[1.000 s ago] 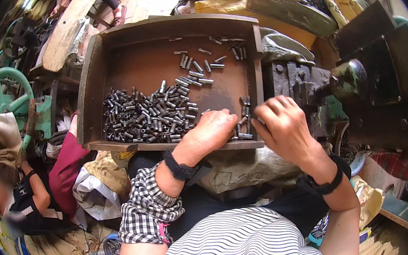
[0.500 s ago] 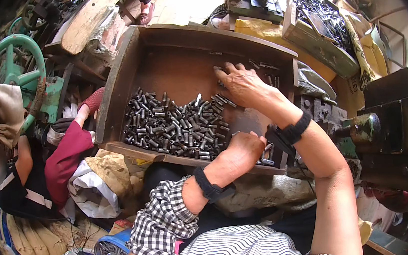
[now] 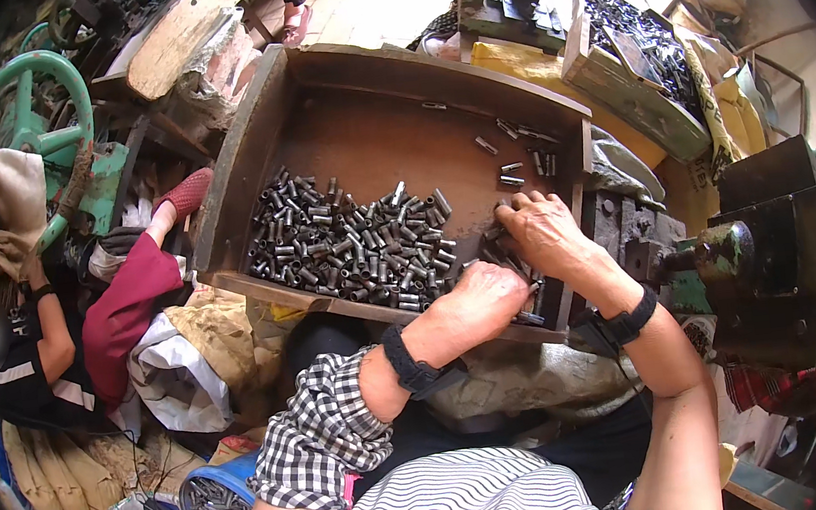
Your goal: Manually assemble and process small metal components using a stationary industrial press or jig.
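Observation:
A heap of short dark metal tubes (image 3: pixel 356 241) fills the left and near-middle part of a wooden tray (image 3: pixel 427 66) in front of me. In its near right corner my right hand (image 3: pixel 549 237) bends its fingers over a few of the tubes (image 3: pixel 496 247). Close beside it, my left hand (image 3: pixel 483 299) rests at the near side with its fingers curled in. Some tubes show past its fingertips, but whether it grips any is hidden. Several loose tubes (image 3: pixel 512 175) lie apart toward the right wall. Each wrist has a black strap.
A machine with a dark block (image 3: pixel 770 254) stands at right. Behind it is a crate of dark metal parts (image 3: pixel 640 37). At left, another person (image 3: pixel 45 337) sits by a green handwheel (image 3: pixel 28 142). A blue bucket of metal pieces (image 3: pixel 217 508) stands low at left.
My right hand has come back toward me from the tray's middle to the near right corner, bringing tubes along. My left hand has shifted slightly left.

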`<state>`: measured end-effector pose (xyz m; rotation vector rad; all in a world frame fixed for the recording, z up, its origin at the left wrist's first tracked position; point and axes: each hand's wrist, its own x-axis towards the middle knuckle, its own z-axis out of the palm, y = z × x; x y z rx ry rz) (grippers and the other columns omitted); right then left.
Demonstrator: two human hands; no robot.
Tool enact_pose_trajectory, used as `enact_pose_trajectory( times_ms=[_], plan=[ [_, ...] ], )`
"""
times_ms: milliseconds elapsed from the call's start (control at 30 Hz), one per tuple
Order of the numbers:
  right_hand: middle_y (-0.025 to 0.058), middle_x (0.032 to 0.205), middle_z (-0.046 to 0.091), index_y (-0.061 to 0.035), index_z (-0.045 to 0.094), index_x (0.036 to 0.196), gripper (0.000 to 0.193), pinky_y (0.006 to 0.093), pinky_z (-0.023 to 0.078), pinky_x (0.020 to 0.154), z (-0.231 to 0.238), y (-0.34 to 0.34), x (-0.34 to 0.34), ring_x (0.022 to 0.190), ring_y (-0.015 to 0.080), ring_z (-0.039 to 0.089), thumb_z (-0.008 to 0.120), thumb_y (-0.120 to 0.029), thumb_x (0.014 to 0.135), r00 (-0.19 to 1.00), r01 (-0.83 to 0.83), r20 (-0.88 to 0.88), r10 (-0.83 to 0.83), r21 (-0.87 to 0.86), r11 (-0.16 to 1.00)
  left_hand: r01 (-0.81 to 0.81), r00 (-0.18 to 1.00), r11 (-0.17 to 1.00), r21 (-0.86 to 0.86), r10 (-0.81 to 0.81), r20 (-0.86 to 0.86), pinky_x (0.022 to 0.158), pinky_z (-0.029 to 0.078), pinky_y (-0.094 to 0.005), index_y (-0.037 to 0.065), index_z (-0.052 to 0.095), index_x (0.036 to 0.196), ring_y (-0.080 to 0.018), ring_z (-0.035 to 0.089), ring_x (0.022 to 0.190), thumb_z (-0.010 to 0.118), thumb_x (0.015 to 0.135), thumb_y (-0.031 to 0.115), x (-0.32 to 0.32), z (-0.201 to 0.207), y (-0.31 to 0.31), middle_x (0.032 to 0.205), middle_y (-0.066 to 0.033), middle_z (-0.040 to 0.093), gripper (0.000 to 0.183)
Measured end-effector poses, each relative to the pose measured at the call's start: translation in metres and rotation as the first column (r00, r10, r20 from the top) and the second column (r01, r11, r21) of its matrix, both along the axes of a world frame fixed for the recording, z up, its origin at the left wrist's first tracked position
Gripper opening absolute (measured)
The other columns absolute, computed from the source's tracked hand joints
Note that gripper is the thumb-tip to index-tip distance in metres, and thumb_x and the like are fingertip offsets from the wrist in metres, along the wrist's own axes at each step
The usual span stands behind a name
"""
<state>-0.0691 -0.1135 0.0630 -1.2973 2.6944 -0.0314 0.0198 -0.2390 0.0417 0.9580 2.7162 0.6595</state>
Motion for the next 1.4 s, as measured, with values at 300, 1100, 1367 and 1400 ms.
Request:
enact_pose_trajectory(
  times_ms=[300,1100,1367,1400],
  plan=[
    [0.0152,0.09,0.06,-0.0055,0.056,0.096,0.024,0.0409,0.044,0.076,-0.004,0.015,0.005,0.087,0.0311,0.058,0.061,-0.008,0.073,0.995,0.078,-0.047,-0.091,-0.235,0.969,-0.082,0.996,0.995,-0.055,0.084,0.031,0.065,0.052,-0.0382,0.003,0.059,0.088,-0.0288,0.065,0.074,0.06,0.068,0.006,-0.002,0.002,0.003,0.076,-0.0143,0.064,0.02],
    [0.0017,0.084,0.061,0.0029,0.06,0.094,0.013,0.0185,0.048,0.062,0.006,0.109,0.086,0.072,0.0039,0.056,0.062,0.0,0.082,0.392,0.907,0.918,0.054,-0.396,0.142,-0.807,0.429,0.304,0.506,-0.285,0.857,0.05,0.049,-0.0168,0.001,0.06,0.102,-0.0061,0.059,0.059,0.058,0.088,0.011,-0.01,0.004,0.031,0.078,-0.0034,0.063,0.018],
    [0.0029,0.081,0.062,0.0022,0.061,0.093,0.011,0.0196,0.051,0.061,-0.003,0.107,0.086,0.071,0.0057,0.059,0.063,-0.003,0.083,0.372,0.922,0.919,0.13,-0.382,0.058,-0.859,0.372,0.238,0.454,-0.319,0.871,0.049,0.049,-0.0166,0.001,0.06,0.103,-0.0066,0.058,0.056,0.058,0.088,0.01,-0.01,0.001,0.031,0.082,-0.0041,0.063,0.018],
    [0.0029,0.081,0.062,0.0022,0.061,0.093,0.011,0.0196,0.051,0.061,-0.001,0.106,0.087,0.071,0.0057,0.059,0.063,-0.003,0.083,0.367,0.924,0.921,0.132,-0.377,0.057,-0.861,0.367,0.239,0.449,-0.318,0.874,0.049,0.049,-0.0166,0.001,0.06,0.103,-0.0066,0.058,0.056,0.058,0.088,0.01,-0.009,0.003,0.031,0.082,-0.0041,0.063,0.018]
  ],
)
